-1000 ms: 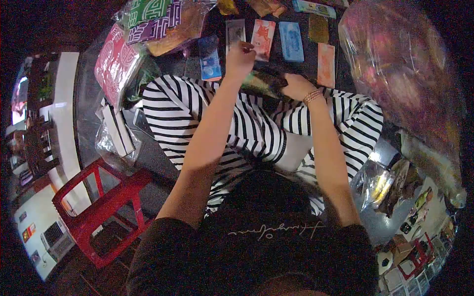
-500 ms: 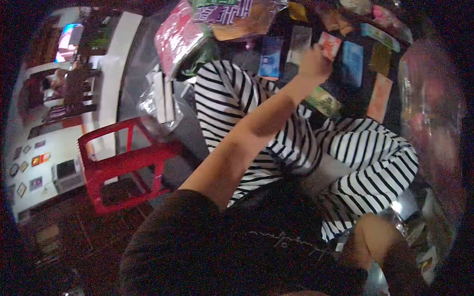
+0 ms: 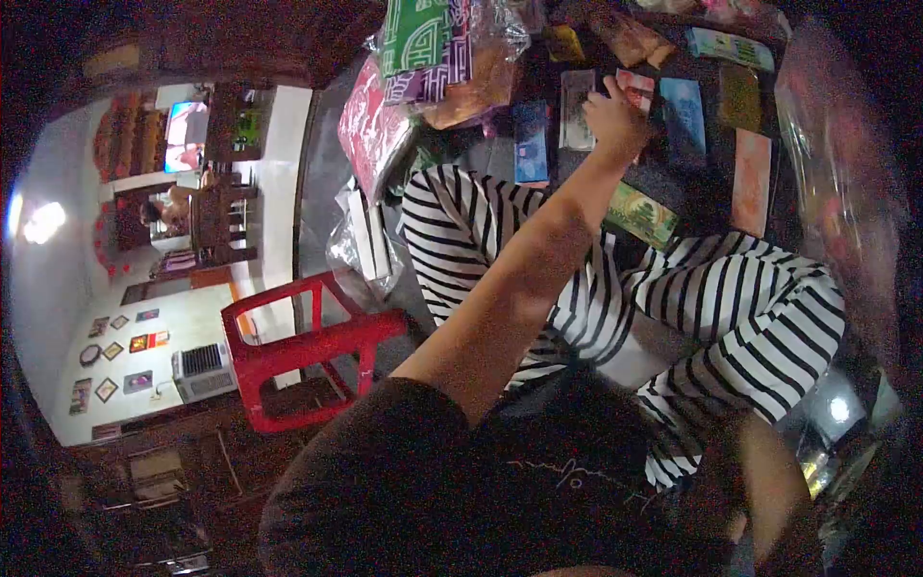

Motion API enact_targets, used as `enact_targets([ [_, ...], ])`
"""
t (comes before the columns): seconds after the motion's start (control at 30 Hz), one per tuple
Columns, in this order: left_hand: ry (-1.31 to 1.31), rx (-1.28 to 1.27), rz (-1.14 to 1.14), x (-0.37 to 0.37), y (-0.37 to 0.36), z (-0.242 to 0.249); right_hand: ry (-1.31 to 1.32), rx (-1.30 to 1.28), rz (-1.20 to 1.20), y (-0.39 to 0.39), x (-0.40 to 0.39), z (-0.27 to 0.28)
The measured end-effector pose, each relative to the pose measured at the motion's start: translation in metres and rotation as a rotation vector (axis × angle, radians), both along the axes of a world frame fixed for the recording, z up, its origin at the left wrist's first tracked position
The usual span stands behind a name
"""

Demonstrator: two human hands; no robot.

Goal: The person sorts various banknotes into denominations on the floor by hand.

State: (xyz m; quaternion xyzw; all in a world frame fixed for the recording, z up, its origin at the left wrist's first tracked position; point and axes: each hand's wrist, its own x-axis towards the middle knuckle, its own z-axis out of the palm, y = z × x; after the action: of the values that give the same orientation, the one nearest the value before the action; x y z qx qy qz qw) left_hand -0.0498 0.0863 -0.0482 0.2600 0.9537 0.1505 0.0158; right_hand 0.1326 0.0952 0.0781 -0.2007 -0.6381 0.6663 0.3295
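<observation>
My left hand (image 3: 615,117) reaches out over a row of colored paper notes, its fingers apart at the left edge of a red note (image 3: 637,88). It seems to hold nothing; whether it touches the note is unclear. Left of it lie a grey note (image 3: 578,120) and a blue note (image 3: 531,144). To its right are another blue note (image 3: 684,113), an olive note (image 3: 740,98) and an orange note (image 3: 751,183). A green note (image 3: 642,215) lies nearer my striped trousers (image 3: 750,288). My right arm (image 3: 774,481) is bent at the lower right, with its hand out of view.
Plastic-wrapped packs (image 3: 375,125) and a green and purple bag (image 3: 418,48) lie at the upper left of the notes. A red plastic stool (image 3: 308,341) stands at my left. Another person (image 3: 173,207) is far off in the room.
The view has shifted, so the stool and room appear farther right. My left hand's fingers have spread and sit more to the left of the red note.
</observation>
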Motion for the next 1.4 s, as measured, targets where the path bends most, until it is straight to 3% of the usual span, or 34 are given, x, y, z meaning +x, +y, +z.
enact_targets([
  [0.1,-0.023,0.067,-0.111,0.0,-0.005,0.004,0.061,-0.032,-0.038,-0.002,-0.01,0.001],
  [0.23,0.133,0.019,-0.125,-0.024,0.008,-0.061,0.09,-0.059,-0.064,-0.006,-0.011,0.0],
  [0.3,0.09,0.071,-0.215,-0.006,0.001,-0.036,0.086,-0.055,-0.098,-0.002,-0.008,-0.002],
  [0.37,-0.146,0.152,-0.104,-0.003,-0.001,-0.011,0.118,-0.065,-0.111,-0.006,-0.016,-0.001],
  [0.43,0.023,0.221,-0.112,-0.02,0.004,-0.033,0.156,-0.078,-0.113,-0.012,-0.029,0.001],
  [0.5,-0.185,0.202,-0.108,-0.004,-0.006,0.008,0.18,-0.105,-0.102,-0.024,-0.042,0.002],
  [0.57,-0.175,0.31,-0.183,-0.006,-0.012,0.001,0.159,-0.107,-0.103,-0.028,-0.041,-0.002],
  [0.63,-0.447,0.352,-0.05,-0.01,-0.021,0.018,0.131,-0.102,-0.117,-0.031,-0.036,-0.007],
  [0.67,-0.431,0.35,-0.049,-0.018,-0.03,0.04,0.152,-0.109,-0.119,-0.037,-0.046,-0.004],
  [0.77,-1.211,0.027,-0.354,-0.021,-0.062,0.106,0.206,-0.141,-0.097,-0.062,-0.073,-0.001],
  [0.83,-1.126,0.142,-0.336,-0.022,-0.085,0.085,0.185,-0.132,-0.082,-0.071,-0.075,-0.002],
  [0.9,-0.878,0.339,-0.516,-0.021,-0.103,0.098,0.159,-0.079,-0.101,-0.065,-0.074,-0.001],
  [0.93,-0.902,0.372,-0.534,-0.02,-0.109,0.109,0.136,-0.049,-0.115,-0.061,-0.071,-0.001],
  [1.0,-1.026,0.372,-0.589,-0.015,-0.113,0.133,0.071,0.032,-0.155,-0.049,-0.056,0.003],
  [1.03,-1.43,0.724,-0.349,0.0,-0.112,0.14,0.036,0.077,-0.182,-0.041,-0.049,0.006],
  [1.1,-1.604,0.541,-0.285,-0.015,-0.113,0.109,-0.049,0.165,-0.24,-0.029,-0.023,0.013],
  [1.13,-1.584,0.682,-0.203,-0.005,-0.111,0.107,-0.091,0.204,-0.273,-0.024,-0.011,0.016],
  [1.2,-1.565,0.753,-0.289,-0.003,-0.108,0.087,-0.176,0.28,-0.333,-0.016,0.013,0.023],
  [1.23,-1.591,0.712,-0.224,0.004,-0.109,0.101,-0.211,0.315,-0.355,-0.011,0.018,0.031],
  [1.27,-1.631,0.716,-0.262,0.006,-0.109,0.104,-0.192,-0.063,-0.214,-0.011,0.014,-0.003],
  [1.3,-1.663,0.717,-0.29,0.008,-0.108,0.104,-0.157,-0.219,-0.114,-0.015,0.009,-0.026],
  [1.33,-1.694,0.725,-0.289,0.011,-0.106,0.103,-0.161,-0.112,0.007,-0.015,0.009,-0.045],
  [1.37,-1.716,0.735,-0.298,0.013,-0.106,0.102,-0.114,-0.335,0.014,-0.023,-0.001,-0.031],
  [1.4,-1.734,0.746,-0.308,0.016,-0.106,0.103,-0.177,-0.212,-0.005,-0.024,-0.005,-0.027],
])
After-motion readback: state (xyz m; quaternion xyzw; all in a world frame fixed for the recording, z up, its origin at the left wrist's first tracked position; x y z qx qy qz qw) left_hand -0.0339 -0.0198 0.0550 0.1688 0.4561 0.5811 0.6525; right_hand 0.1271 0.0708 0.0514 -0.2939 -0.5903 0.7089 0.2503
